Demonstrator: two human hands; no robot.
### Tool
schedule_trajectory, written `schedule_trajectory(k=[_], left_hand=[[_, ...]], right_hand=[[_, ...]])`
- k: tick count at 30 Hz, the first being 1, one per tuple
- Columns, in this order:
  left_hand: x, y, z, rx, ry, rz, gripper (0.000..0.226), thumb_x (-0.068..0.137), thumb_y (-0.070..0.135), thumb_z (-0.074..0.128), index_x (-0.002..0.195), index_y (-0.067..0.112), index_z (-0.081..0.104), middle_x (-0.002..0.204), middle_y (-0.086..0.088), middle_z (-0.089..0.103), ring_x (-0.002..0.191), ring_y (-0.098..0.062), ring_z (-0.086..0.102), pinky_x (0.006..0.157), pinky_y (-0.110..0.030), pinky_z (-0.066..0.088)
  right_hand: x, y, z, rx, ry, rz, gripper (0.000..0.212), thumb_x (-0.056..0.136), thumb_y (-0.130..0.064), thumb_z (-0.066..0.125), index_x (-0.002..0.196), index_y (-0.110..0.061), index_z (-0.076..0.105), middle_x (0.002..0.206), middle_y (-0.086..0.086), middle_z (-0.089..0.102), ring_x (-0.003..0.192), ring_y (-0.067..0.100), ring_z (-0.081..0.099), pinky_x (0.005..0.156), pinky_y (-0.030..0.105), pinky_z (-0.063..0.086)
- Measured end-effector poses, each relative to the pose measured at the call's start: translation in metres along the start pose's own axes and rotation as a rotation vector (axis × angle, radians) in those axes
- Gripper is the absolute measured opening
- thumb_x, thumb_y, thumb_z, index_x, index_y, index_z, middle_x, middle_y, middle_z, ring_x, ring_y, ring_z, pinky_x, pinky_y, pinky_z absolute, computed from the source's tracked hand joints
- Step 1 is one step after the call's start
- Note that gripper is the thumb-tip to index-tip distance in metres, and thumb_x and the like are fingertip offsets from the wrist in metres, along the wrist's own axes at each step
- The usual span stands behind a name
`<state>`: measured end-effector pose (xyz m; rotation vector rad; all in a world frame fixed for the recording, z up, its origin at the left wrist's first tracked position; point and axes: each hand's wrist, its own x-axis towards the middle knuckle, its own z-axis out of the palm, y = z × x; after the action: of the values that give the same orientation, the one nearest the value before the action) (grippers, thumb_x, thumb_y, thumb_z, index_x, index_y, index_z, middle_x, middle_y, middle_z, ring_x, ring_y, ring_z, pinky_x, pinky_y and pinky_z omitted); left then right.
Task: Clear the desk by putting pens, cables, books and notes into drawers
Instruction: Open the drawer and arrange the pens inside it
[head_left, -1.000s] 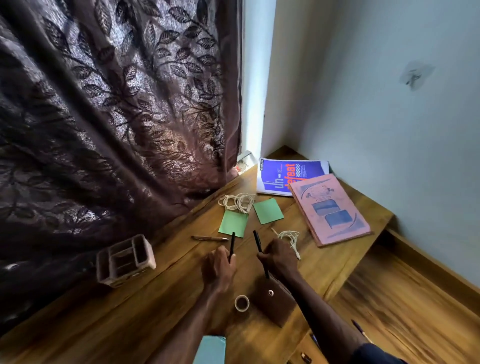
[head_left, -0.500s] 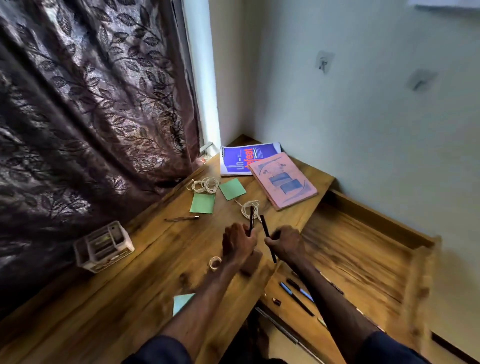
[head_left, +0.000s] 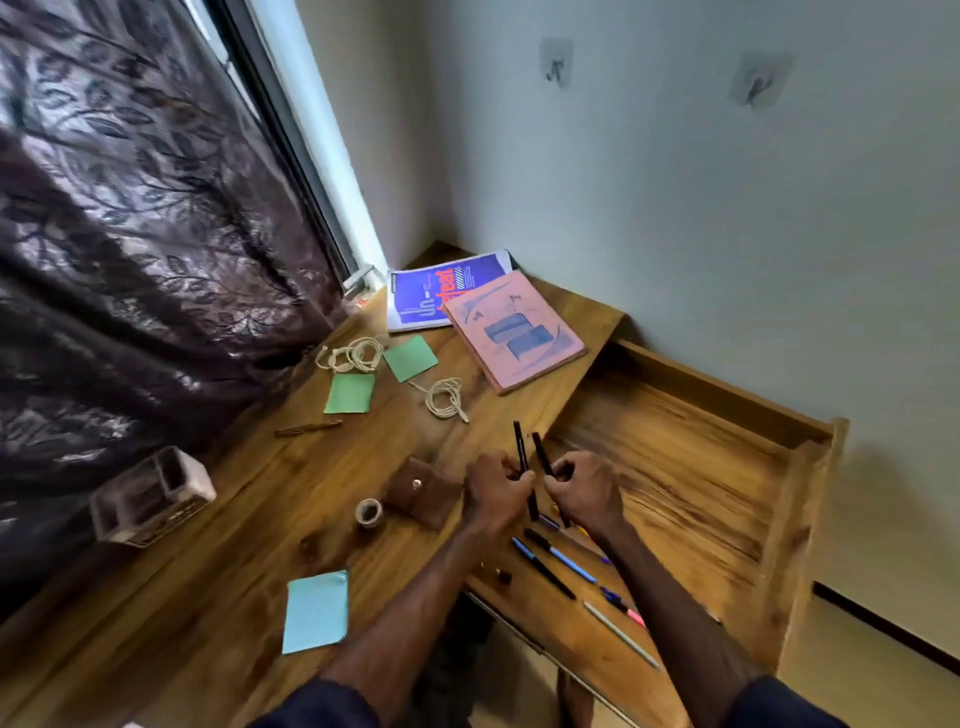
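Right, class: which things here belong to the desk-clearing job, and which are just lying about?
Job: left hand with first pen, right hand with second pen, cables, green notes, blue note, pink book, blue book, drawer.
Lying about: pouch, tape roll, organiser.

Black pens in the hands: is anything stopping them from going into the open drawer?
Nothing visible does. The left hand and right hand hold the black pens at the open drawer edge; loose pens lie inside, beside bare wood.

Daylight enters through a narrow window gap (head_left: 337, 171) beside the dark curtain (head_left: 130, 270), leaving the room dim; wide-angle bending warps the edges, with soft blur throughout.
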<state>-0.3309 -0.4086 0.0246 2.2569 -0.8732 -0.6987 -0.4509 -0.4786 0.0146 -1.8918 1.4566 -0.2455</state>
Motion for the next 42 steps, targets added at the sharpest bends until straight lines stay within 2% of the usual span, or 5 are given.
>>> schedule_trajectory(k=[12,17,23,33,42], left_hand=[[0.03,0.003,0.181,-0.292,-0.158,-0.521,0.018,0.076,0.015,0.086,0.076,0.0,0.075,0.078,-0.018,0.076,0.072,-0.022,0.076,0.077,-0.044,0.064],[0.063,-0.004,0.229,-0.131,-0.184,-0.632,0.031,0.083,0.028,0.08,0.095,0.001,0.072,0.089,-0.008,0.073,0.081,-0.017,0.073,0.066,-0.031,0.064],[0.084,-0.009,0.251,-0.11,-0.172,-0.69,0.031,0.084,0.024,0.079,0.096,-0.003,0.067,0.089,-0.005,0.072,0.067,-0.011,0.066,0.048,-0.022,0.05],[0.086,-0.014,0.255,-0.176,-0.217,-0.652,0.029,0.084,0.025,0.079,0.099,0.003,0.068,0.082,-0.006,0.076,0.073,-0.015,0.075,0.072,-0.033,0.065],[0.082,-0.013,0.242,-0.168,-0.292,-0.564,0.023,0.086,0.032,0.076,0.076,0.015,0.064,0.058,0.006,0.073,0.066,-0.006,0.073,0.064,-0.027,0.062]], right_hand=[[0.033,0.161,-0.016,0.015,-0.002,0.271,0.007,0.078,-0.028,0.078,0.079,-0.023,0.072,0.073,-0.008,0.071,0.076,0.018,0.072,0.066,0.026,0.054],[0.046,0.193,-0.007,0.004,0.04,0.304,0.012,0.079,-0.026,0.079,0.075,-0.026,0.068,0.072,-0.012,0.07,0.071,0.013,0.069,0.067,0.032,0.059],[0.064,0.202,0.002,-0.078,0.04,0.296,0.007,0.082,-0.027,0.078,0.085,-0.026,0.071,0.08,-0.009,0.073,0.072,0.013,0.067,0.063,0.027,0.056],[0.056,0.222,-0.007,-0.205,-0.045,0.312,0.012,0.085,-0.02,0.077,0.096,-0.023,0.074,0.092,-0.005,0.075,0.079,0.011,0.068,0.063,0.025,0.056],[0.036,0.255,-0.003,-0.244,-0.116,0.381,0.016,0.085,-0.013,0.077,0.099,-0.02,0.073,0.1,-0.001,0.074,0.085,0.01,0.067,0.07,0.023,0.06]])
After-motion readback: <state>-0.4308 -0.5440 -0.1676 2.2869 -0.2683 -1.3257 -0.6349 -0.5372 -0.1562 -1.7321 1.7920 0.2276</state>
